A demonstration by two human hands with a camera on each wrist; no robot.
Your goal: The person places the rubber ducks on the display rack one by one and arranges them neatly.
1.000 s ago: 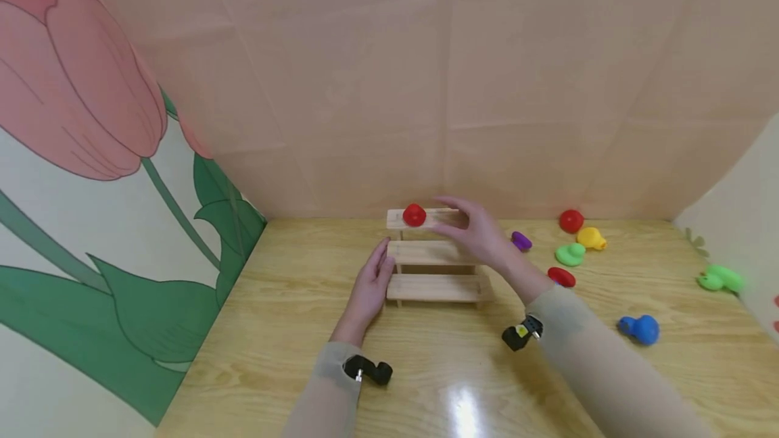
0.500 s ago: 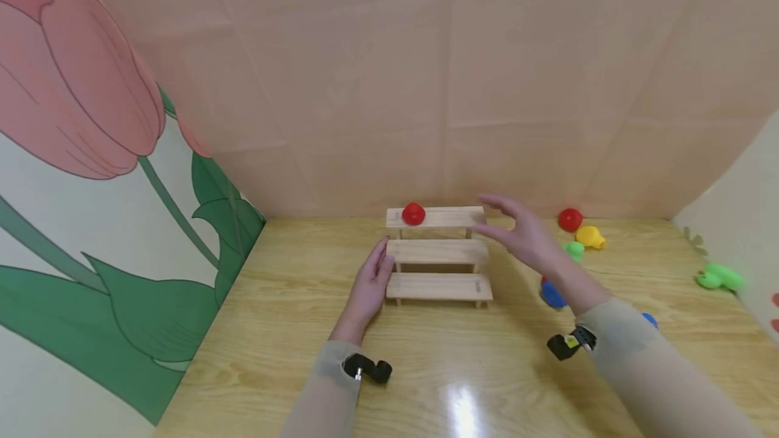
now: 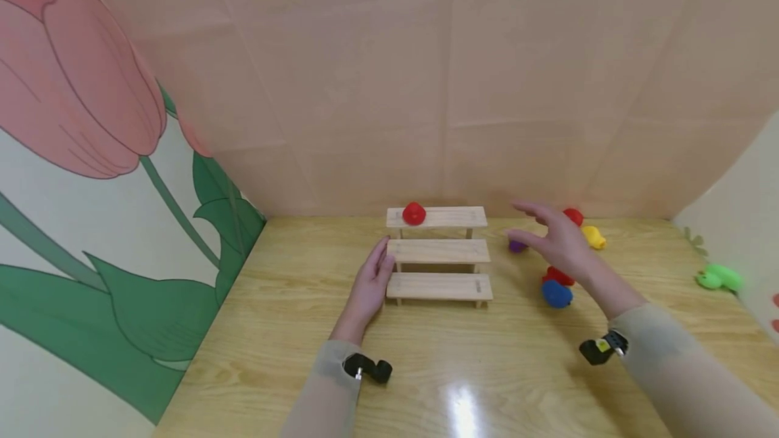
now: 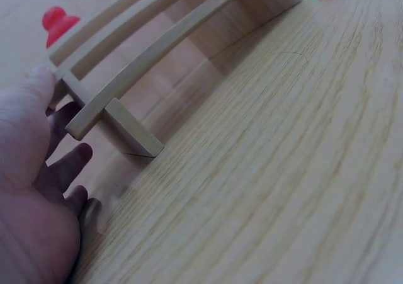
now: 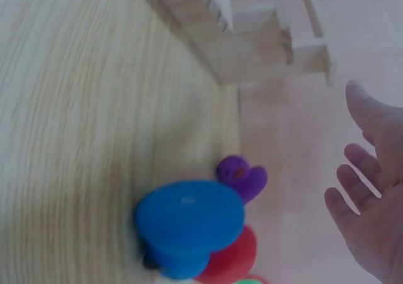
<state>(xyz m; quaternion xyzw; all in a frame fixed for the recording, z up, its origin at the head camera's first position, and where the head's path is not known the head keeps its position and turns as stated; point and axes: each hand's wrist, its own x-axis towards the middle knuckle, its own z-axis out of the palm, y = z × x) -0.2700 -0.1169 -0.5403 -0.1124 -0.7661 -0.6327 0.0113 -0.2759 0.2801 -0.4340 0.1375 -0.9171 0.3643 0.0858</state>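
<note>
A small three-tier wooden shelf [image 3: 438, 251] stands at the back of the table. On the left of its top tier sits a red toy duck [image 3: 414, 213], its head and body outlined in the left wrist view. My left hand [image 3: 370, 276] holds the shelf's left end, thumb by the middle tier; the index finger is partly hidden there. To the right of the shelf my right hand [image 3: 556, 238] hovers with thumb and fingers spread and nothing between them. A purple toy duck [image 5: 242, 177] with an orange beak is nearest to it, partly covered by its thumb in the head view.
A blue toy [image 3: 556, 294] and a red one [image 3: 558, 276] sit together right of the shelf. Farther back are another red toy [image 3: 574, 216] and a yellow one [image 3: 594, 237]. A green toy [image 3: 720, 278] lies by the right wall. A pinkish sheet [image 3: 341, 86] hangs behind.
My right hand has moved right from the top tier, past the shelf's end, to over the toys, staying spread. The red duck and my left hand have stayed in place.
</note>
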